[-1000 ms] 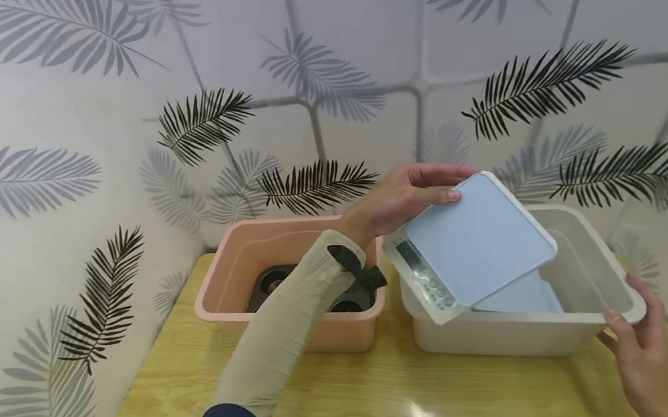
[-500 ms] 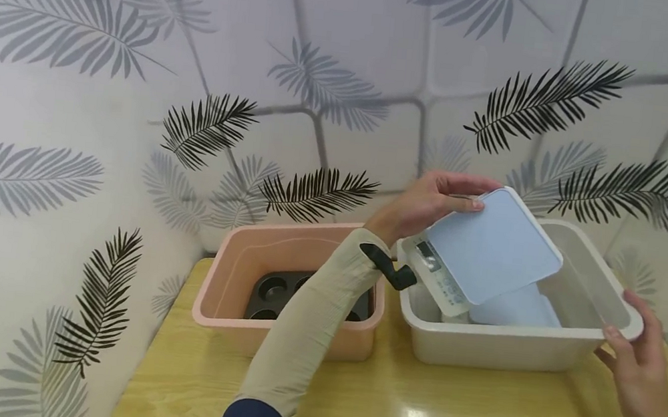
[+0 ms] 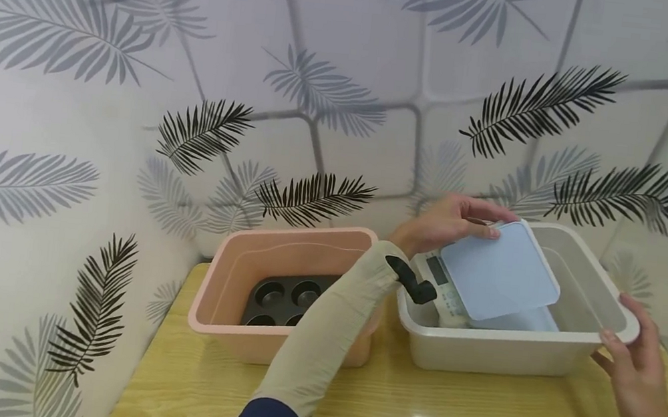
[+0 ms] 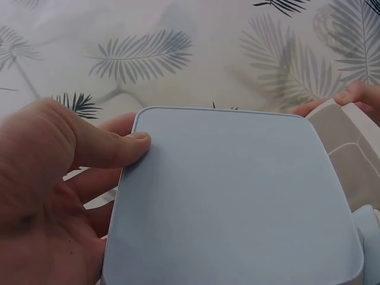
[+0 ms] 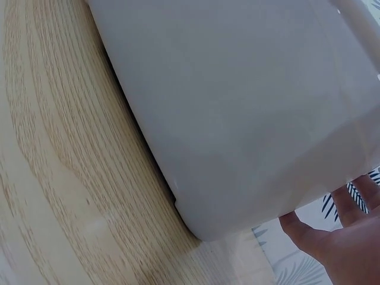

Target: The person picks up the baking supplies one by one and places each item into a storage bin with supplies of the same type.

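Observation:
A kitchen scale (image 3: 503, 272) with a light-blue top, a small display and buttons is tilted, partly down inside the white bin (image 3: 501, 355). My left hand (image 3: 450, 225) pinches its far left corner, the thumb on the top face. The left wrist view shows the scale's flat top (image 4: 237, 196) up close, the fingers behind its edge. At the bin's right end my right hand (image 3: 641, 372) grips the rim corner. In the right wrist view its fingertips (image 5: 297, 228) touch the bin's outer wall. Under the scale another light-blue piece (image 3: 531, 321) shows, mostly hidden.
Left of the white bin stands a pink bin (image 3: 225, 272) with a dark muffin tin (image 3: 271, 296) inside, partly behind my left sleeve. Both bins stand on a wooden table (image 3: 376, 400) close to a leaf-patterned wall (image 3: 350, 35).
My left hand has moved right and down with the scale, lowering it from above the rim into the white bin. The right hand stays at the bin's corner.

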`<state>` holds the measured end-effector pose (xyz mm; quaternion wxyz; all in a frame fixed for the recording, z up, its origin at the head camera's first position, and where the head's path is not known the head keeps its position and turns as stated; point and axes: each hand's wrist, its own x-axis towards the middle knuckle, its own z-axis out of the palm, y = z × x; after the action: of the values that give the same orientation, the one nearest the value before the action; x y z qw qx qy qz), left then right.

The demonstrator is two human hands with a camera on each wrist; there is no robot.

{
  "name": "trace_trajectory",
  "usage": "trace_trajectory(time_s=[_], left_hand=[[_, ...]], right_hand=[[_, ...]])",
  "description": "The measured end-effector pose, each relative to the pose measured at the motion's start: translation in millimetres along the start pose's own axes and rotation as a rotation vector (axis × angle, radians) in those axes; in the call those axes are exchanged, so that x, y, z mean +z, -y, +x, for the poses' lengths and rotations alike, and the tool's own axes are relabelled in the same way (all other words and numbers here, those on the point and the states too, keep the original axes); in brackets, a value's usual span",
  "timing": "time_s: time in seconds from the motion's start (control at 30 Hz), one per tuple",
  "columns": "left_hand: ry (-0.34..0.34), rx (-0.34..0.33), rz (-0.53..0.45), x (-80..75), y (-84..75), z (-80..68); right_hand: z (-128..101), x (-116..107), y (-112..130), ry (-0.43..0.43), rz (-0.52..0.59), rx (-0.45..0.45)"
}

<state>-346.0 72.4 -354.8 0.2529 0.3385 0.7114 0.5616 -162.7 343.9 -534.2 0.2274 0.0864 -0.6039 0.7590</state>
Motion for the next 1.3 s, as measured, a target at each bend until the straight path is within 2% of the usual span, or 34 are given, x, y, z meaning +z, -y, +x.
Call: trace_trajectory(time_s=[0.27,0.47,0.6,0.83,0.97,1.1,1.2,1.3], left_hand=[[0.061,-0.028,0.051,22.1,6.9,16.8],[0.109,-0.006,0.104,29.8,18.4,22.7],[0.107,-0.010,0.126,33.4,23.4,25.3],[0.099,0.003,0.149,39.0,22.7,25.1],[0.030,0.071,0.194,40.1,19.0,25.0],[-0.043,0.141,0.244,33.8,4.3,22.4],[-0.031,0.173,0.239,28.7,-4.2,20.3],[-0.023,0.197,0.217,24.2,-5.8,16.6]], right_hand=[[-1,-2,2,0.018,-0.043,0.016],[0,0,3,0.014,-0.034,0.005],[-3,0,2,0.001,-0.003,-0.007],[-2,1,1,0.010,0.026,-0.012],[-3,4,1,0.001,0.028,-0.004],[-3,6,0,-0.003,0.010,0.001],[-3,4,1,-0.003,-0.008,-0.003],[-3,3,1,-0.001,-0.022,-0.002]])
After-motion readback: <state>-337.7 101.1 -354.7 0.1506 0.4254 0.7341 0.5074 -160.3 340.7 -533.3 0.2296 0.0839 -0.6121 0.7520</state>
